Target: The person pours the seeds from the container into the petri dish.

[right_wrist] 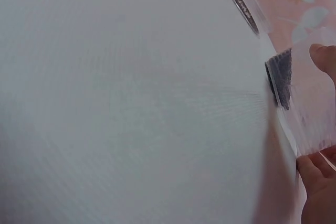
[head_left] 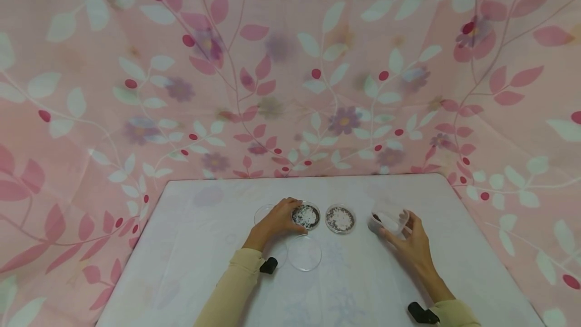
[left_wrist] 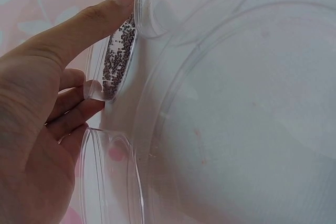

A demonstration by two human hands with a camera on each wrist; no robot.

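My left hand [head_left: 274,221] grips a round clear petri dish [head_left: 306,216] by its left side, thumb at the near rim and fingers at the far one. Dark grains are scattered over its pale bottom; the left wrist view shows the grains [left_wrist: 116,61] through the wall. Just right of it stands a second petri dish [head_left: 340,219] with similar grains. Farther right, my right hand [head_left: 416,243] holds a clear plastic tub [head_left: 394,222] between thumb and fingers, tipped to the left. Dark grains [right_wrist: 282,77] are heaped in the tub's lower end.
In front of the dishes lies a clear round dish or lid [head_left: 321,254]. Another clear round piece [head_left: 283,254] is partly hidden by the left forearm, and one more [head_left: 259,213] sits behind the left hand. A pink floral cloth [head_left: 281,64] hangs behind the white-covered table [head_left: 190,246].
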